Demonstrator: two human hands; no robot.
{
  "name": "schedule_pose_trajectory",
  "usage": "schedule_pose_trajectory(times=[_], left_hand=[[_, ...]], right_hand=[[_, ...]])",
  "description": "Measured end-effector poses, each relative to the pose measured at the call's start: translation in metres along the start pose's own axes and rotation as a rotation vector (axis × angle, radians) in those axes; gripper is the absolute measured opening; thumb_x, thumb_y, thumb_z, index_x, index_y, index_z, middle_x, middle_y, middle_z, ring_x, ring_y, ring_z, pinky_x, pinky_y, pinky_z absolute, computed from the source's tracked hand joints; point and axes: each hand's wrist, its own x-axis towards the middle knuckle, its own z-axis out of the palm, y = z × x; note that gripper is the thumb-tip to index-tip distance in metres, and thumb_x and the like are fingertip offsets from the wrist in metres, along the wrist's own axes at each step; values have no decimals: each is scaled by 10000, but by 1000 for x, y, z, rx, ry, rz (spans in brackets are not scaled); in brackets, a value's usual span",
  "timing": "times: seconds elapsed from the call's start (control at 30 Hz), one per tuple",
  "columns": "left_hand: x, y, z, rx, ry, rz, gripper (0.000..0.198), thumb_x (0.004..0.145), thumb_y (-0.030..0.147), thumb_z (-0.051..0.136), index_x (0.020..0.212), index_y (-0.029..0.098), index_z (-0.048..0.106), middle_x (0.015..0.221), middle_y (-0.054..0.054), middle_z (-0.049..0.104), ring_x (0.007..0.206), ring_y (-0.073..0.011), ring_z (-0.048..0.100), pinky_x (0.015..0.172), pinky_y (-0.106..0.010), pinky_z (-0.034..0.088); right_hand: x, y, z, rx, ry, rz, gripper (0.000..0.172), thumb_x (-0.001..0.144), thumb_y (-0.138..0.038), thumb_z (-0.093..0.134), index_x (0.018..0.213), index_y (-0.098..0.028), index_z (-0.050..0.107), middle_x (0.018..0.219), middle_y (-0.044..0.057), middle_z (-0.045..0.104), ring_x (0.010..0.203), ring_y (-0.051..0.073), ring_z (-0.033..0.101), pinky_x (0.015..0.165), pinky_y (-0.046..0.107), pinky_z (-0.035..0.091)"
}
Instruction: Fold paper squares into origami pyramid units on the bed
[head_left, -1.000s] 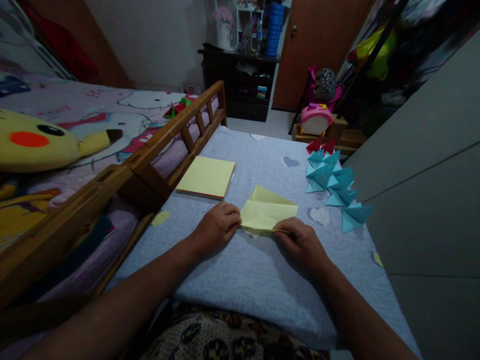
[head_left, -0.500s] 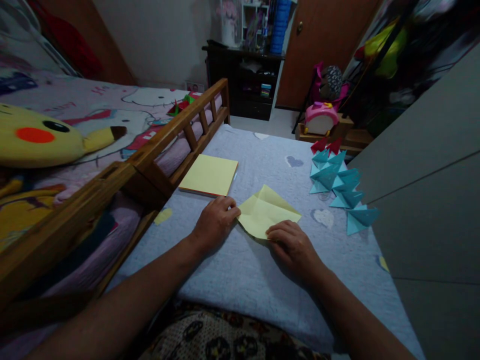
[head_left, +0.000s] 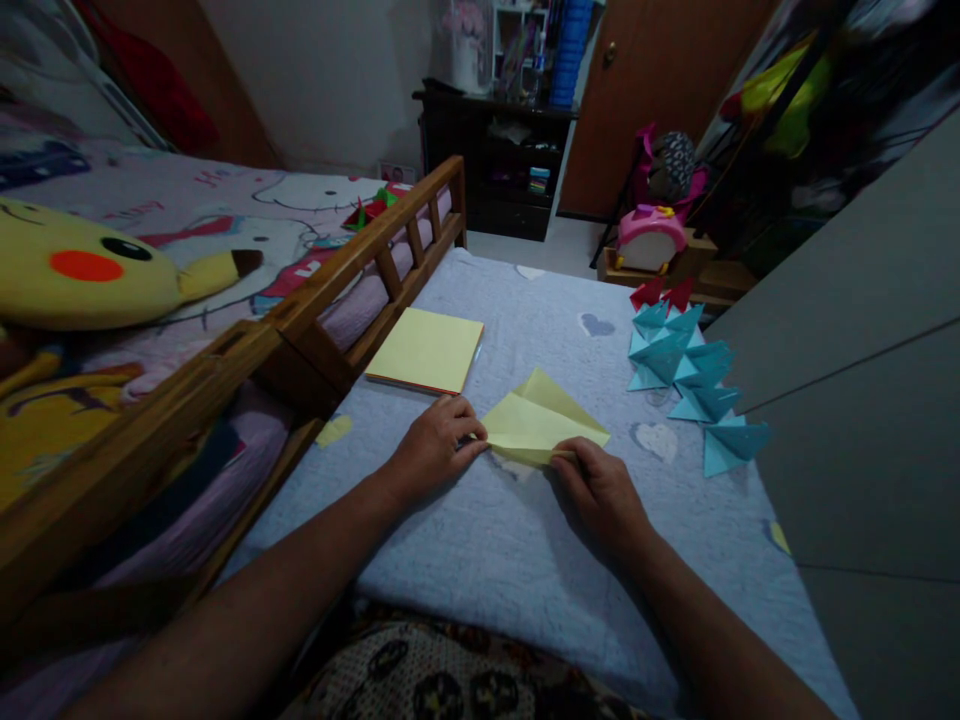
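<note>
Yellow paper (head_left: 544, 425), folded, held by both hands at the middle of the pale-blue mattress (head_left: 517, 570).
From my remote seat I see the left hand (head_left: 435, 445) lying knuckles-up, fingers curled shut on the sheet's left corner, its forearm running in from the mattress's near left corner. The right hand (head_left: 600, 490) pinches the paper's near right edge between thumb and fingers, wrist low on the cover, forearm angled in from the near right. The paper's far flap stands slightly raised. A stack of yellow squares (head_left: 426, 348) lies by the left edge, just beside the wooden bed rail (head_left: 360, 270). Blue folded shapes (head_left: 682, 370) line the right edge, well apart from both hands.
</note>
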Motion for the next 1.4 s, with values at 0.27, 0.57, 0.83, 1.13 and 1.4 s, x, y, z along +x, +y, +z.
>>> schedule_pose_trajectory(times=[0.27,0.57,0.83,1.13,1.4], left_hand=[[1,1,-2,-34,-10,-93,65,884,156,651,834,188,677,888,-32,609,921,-218,568,848,-374,486],[1,0,3,50,-18,-87,81,941,179,571,872,187,611,921,-41,598,944,-227,552,875,-387,470],[2,0,6,106,-42,-77,124,980,193,501,899,177,593,941,-54,583,944,-236,527,883,-401,448],[3,4,7,133,-38,-122,112,941,172,533,843,182,586,916,-60,578,931,-244,530,861,-396,451],[-3,17,3,248,74,-13,119,944,160,526,1028,159,610,1050,-101,625,994,-267,539,901,-421,468]], right_hand=[[-1,3,1,49,98,153,283,895,-280,549,1171,-217,553,665,-40,577,541,148,527,532,262,416],[-3,7,1,-71,66,-49,158,930,-211,514,974,-222,666,882,61,695,831,222,637,759,359,496],[-5,5,0,-151,36,-38,118,922,-182,544,902,-210,657,843,58,640,832,230,555,769,383,457],[-5,9,3,-155,26,-7,165,931,-172,526,892,-209,682,847,70,632,843,236,535,775,383,443],[-3,10,2,-159,-14,25,160,929,-169,527,904,-200,682,858,73,638,855,241,533,790,381,430]])
